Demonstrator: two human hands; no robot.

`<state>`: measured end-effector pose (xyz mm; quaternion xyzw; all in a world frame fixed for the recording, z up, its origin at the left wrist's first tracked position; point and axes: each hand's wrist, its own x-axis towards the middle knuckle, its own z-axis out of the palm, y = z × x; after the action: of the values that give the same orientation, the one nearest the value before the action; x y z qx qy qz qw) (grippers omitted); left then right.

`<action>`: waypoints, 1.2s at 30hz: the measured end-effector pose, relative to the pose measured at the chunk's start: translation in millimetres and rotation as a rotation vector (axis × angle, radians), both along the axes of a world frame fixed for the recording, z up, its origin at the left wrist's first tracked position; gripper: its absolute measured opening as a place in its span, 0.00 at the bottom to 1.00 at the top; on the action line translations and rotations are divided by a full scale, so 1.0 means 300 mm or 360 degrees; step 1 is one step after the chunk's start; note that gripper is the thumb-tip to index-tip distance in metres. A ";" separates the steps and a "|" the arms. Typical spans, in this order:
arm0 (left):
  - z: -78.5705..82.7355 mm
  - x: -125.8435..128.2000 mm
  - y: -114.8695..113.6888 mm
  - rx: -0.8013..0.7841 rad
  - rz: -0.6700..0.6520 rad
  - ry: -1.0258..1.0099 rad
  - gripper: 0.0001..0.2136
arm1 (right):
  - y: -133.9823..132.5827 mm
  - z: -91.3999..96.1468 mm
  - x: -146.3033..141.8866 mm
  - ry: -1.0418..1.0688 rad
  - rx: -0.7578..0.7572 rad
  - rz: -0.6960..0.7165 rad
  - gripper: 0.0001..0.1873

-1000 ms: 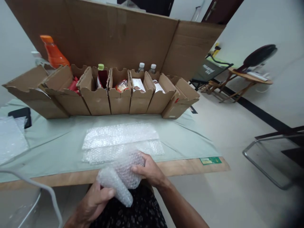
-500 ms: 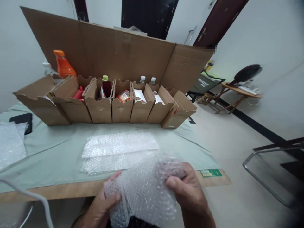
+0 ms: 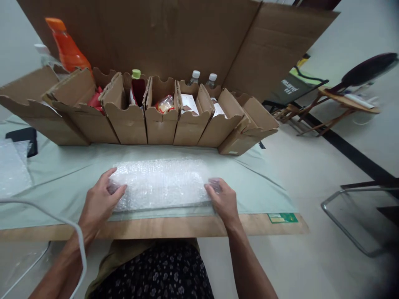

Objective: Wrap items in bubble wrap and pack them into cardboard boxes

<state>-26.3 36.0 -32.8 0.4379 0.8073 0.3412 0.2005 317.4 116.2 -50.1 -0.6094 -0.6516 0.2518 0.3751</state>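
A sheet of clear bubble wrap (image 3: 160,182) lies flat on the pale green cloth (image 3: 62,174) near the table's front edge. My left hand (image 3: 99,201) pinches its left end, thumb on top. My right hand (image 3: 222,199) grips its right end with the fingers curled over the edge. Both hands rest on the table, one at each end of the sheet.
A row of open cardboard boxes (image 3: 162,120) stands behind the sheet, holding an orange bottle (image 3: 67,47), a red bottle (image 3: 136,87) and packets. A tall cardboard panel (image 3: 187,37) backs them. More bubble wrap (image 3: 12,170) and a black object (image 3: 23,137) lie left. A white cable (image 3: 62,220) crosses my left forearm.
The crumpled bubble wrap that both hands held in front of my body now lies spread flat on the table over the earlier sheets. Both hands moved forward and apart.
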 end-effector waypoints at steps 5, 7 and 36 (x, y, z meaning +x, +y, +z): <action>-0.017 -0.004 -0.019 -0.0123 -0.0097 0.0699 0.33 | -0.005 -0.030 0.045 -0.0871 0.0222 -0.0142 0.30; -0.012 0.008 -0.032 0.0103 -0.0156 0.0874 0.30 | -0.017 0.009 0.043 -0.0934 0.0374 -0.0109 0.29; -0.187 0.137 -0.031 0.0646 -0.0674 0.0675 0.18 | 0.436 0.672 -1.109 -0.0942 0.1065 0.1571 0.12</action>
<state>14.7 26.7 -89.0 0.6873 0.6381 0.3469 0.0037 -15.3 246.9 151.4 -0.1336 -0.9727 0.0003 0.1899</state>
